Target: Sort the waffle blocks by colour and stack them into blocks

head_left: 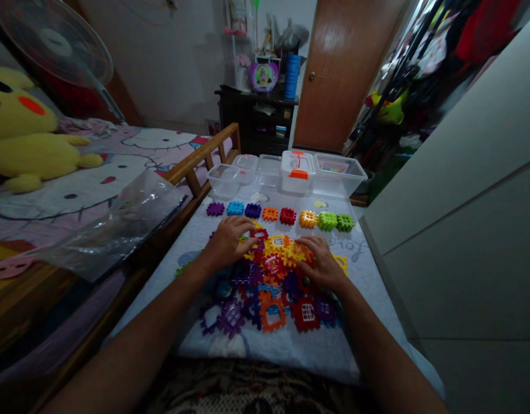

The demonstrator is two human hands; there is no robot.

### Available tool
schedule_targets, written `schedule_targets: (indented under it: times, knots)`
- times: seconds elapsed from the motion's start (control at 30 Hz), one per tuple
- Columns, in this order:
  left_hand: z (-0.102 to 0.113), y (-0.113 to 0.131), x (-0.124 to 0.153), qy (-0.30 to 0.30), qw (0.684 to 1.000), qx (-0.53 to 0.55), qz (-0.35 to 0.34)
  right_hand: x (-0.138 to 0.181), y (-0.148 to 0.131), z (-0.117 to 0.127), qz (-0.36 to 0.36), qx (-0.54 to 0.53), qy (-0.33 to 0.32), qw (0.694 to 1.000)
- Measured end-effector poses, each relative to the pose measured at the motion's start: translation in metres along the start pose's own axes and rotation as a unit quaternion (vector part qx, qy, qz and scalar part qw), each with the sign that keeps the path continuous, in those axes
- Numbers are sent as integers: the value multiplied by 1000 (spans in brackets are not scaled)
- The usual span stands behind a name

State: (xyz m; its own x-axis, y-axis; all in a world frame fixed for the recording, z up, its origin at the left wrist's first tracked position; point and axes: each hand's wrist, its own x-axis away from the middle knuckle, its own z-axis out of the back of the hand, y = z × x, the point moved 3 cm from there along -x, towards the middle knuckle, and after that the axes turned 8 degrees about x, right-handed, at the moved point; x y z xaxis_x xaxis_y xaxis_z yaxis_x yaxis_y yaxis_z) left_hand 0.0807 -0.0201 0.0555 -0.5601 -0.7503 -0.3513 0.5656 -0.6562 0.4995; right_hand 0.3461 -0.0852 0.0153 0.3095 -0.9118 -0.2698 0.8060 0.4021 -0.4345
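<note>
A heap of colourful interlocking square blocks lies on a pale cloth in front of me. My left hand rests on the heap's left top, fingers curled over red and yellow pieces. My right hand lies on the heap's right side, fingers bent down onto the blocks. Beyond the heap, a row of single blocks runs from purple on the left through blue, orange, red and yellow to green on the right.
Several clear plastic boxes stand behind the row, one with a white lid and orange clip. A bed with a wooden rail, a clear plastic bag and a yellow plush toy are left. A grey wall is right.
</note>
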Motion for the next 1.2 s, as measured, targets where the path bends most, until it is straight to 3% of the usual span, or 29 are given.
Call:
schedule_targets:
  times: [0.17, 0.3, 0.5, 0.77, 0.97, 1.1, 1.2]
  knots:
    - [32, -72, 30, 46, 990, 0, 135, -3, -11, -2, 11, 15, -33, 999]
    - [38, -104, 58, 37, 975, 12, 218, -4, -11, -2, -2, 13, -41, 999]
    - [23, -105, 73, 41, 966, 91, 239, -4, -9, -7, -11, 14, -51, 999]
    - [6, -99, 61, 79, 957, 148, 236, -4, -10, -9, -14, 8, -45, 999]
    - [2, -95, 52, 57, 961, 155, 221, -4, -10, -9, -10, 10, -40, 999]
    - [5, -106, 46, 34, 953, 185, 238, -4, -9, -10, -12, 20, -34, 999]
    - [8, -122, 41, 57, 938, 221, 263, -5, -9, -11, -13, 25, -37, 999]
